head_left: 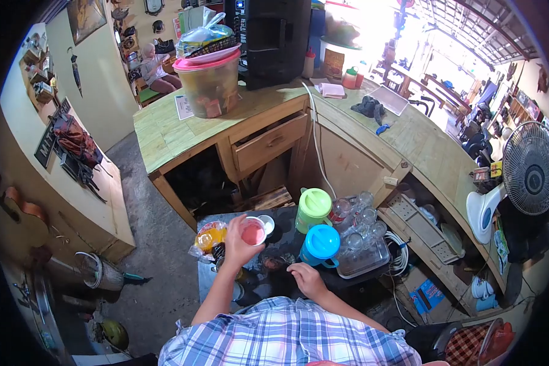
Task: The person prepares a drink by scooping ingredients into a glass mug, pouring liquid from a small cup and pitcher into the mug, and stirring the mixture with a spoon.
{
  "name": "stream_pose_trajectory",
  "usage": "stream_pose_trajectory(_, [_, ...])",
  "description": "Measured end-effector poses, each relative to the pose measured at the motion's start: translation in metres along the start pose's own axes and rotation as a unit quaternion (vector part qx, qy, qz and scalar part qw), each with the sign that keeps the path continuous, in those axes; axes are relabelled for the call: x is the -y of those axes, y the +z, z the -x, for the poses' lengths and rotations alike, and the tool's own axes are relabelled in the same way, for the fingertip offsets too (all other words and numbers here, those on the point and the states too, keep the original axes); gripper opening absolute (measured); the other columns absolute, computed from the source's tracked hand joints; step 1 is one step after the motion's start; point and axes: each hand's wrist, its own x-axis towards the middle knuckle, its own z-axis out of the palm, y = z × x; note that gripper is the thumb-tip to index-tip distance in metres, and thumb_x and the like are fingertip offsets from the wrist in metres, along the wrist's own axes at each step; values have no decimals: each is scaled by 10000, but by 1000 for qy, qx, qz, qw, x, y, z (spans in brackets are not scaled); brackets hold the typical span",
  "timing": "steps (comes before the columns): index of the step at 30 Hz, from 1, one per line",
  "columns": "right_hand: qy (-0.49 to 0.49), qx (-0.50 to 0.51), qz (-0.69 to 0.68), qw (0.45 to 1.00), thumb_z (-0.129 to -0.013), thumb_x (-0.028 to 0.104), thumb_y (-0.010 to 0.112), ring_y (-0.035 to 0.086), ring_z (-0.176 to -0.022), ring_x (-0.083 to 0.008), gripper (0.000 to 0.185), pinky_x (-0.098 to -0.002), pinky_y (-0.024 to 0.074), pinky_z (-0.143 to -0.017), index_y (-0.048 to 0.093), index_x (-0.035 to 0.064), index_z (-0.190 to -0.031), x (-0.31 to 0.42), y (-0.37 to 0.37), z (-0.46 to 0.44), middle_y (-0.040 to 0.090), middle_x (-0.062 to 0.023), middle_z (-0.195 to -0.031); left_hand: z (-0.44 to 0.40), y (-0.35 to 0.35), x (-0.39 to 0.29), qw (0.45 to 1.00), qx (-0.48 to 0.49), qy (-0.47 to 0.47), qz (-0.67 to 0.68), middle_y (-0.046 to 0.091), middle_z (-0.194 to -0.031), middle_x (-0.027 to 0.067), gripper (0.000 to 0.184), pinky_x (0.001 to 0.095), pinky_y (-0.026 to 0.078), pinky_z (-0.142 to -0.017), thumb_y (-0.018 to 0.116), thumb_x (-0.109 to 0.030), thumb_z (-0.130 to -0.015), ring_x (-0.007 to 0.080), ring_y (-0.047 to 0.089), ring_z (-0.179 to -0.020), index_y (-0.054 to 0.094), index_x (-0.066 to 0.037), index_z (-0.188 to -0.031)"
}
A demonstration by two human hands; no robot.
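Observation:
My left hand is wrapped round a white cup with pink contents, held above the low dark table. A small white container shows just behind the cup. My right hand is over the table near its front, with its fingers curled together; what they hold, if anything, is too small to tell. Beyond it stand a blue-lidded pitcher and a green-lidded pitcher. Several clear glasses lie to their right. A plastic bag with yellow contents lies left of my left hand.
A clear tray sits beside the blue pitcher. The wooden counter wraps round the far side, carrying a pink-lidded bucket. A fan stands at the right. A seated person is in the background.

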Motion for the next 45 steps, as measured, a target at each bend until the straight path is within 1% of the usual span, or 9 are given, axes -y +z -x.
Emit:
stream_pose_trajectory(12, [149, -253, -75, 953, -976, 83, 455, 655, -799, -192, 199, -297, 507, -730, 610, -23, -910, 14, -56, 37, 669, -133, -882, -66, 145, 36, 951, 283, -58, -115, 498, -1218, 181, 944, 503, 447, -942, 878, -274, -484, 354, 527, -1147, 391, -30, -1255])
stream_pose_trajectory(17, [178, -287, -87, 937, -989, 98, 436, 652, -811, -185, 231, -297, 511, -734, 604, -31, -895, 21, -66, 49, 668, -133, -874, -71, 169, 41, 916, 337, -60, -209, 473, -1313, 139, 1049, 704, 145, -1062, 866, -403, -502, 314, 515, -1202, 343, -17, -1325])
stream_pose_trajectory(23, [180, -288, -115, 934, -990, 98, 432, 651, -815, -176, 237, -290, 506, -732, 604, -30, -887, 14, -60, 45, 673, -126, -859, -77, 187, 51, 875, 398, -91, -262, 461, -1346, 135, 1058, 722, 58, -1062, 866, -388, -506, 291, 492, -1238, 346, -23, -1352])
stream_pose_trajectory(27, [179, -276, -123, 936, -1023, 195, 390, 641, -841, -174, 310, -294, 507, -760, 582, -28, -923, 16, -60, 36, 631, -120, -959, -68, 169, 35, 897, 316, -18, -308, 456, -1355, 133, 1083, 748, 109, -1034, 868, -376, -504, 286, 534, -1190, 325, -39, -1378])
stream_pose_trajectory(30, [181, -366, -209, 888, -1025, 219, 396, 631, -855, -191, 277, -336, 525, -790, 544, -6, -961, 17, -56, 22, 574, -112, -1034, -68, 135, 17, 914, 264, 35, -305, 537, -1279, 143, 1032, 656, 286, -1033, 869, -376, -519, 299, 588, -1105, 387, -47, -1371])
stream_pose_trajectory(34, [193, -442, -448, 753, -1017, 226, 426, 616, -900, -218, 219, -396, 522, -868, 518, 28, -1007, 20, -53, -8, 547, -96, -1047, -45, 65, -30, 865, 499, 23, 51, 668, -1084, 111, 611, 342, 496, -840, 780, -320, -736, 250, 641, -956, 588, -41, -1244])
stream_pose_trajectory(36, [254, -414, -568, 664, -1011, 224, 441, 607, -943, -235, 211, -419, 504, -913, 525, 31, -1015, 19, -44, -20, 562, -99, -1039, -6, 74, -41, 802, 456, -138, 359, 658, -1093, 44, 462, 318, 472, -837, 677, -326, -868, 162, 610, -934, 605, -40, -1223])
stream_pose_trajectory(38, [272, -354, -623, 642, -1006, 213, 448, 587, -1010, -248, 203, -425, 476, -966, 531, 30, -1037, 24, -31, -31, 583, -97, -1036, 14, 67, -70, 751, 378, -296, 452, 618, -1091, 7, 439, 249, 423, -861, 502, -391, -973, 111, 557, -953, 574, -82, -1276])
stream_pose_trajectory(45, [342, -260, -634, 643, -1012, 220, 437, 580, -1039, -208, 236, -383, 474, -928, 558, 31, -1085, 27, 2, -33, 595, -88, -1089, 38, 68, -74, 695, 214, -393, 563, 589, -955, -29, 378, 222, 439, -720, 383, -267, -1018, 64, 505, -782, 564, -41, -1262])
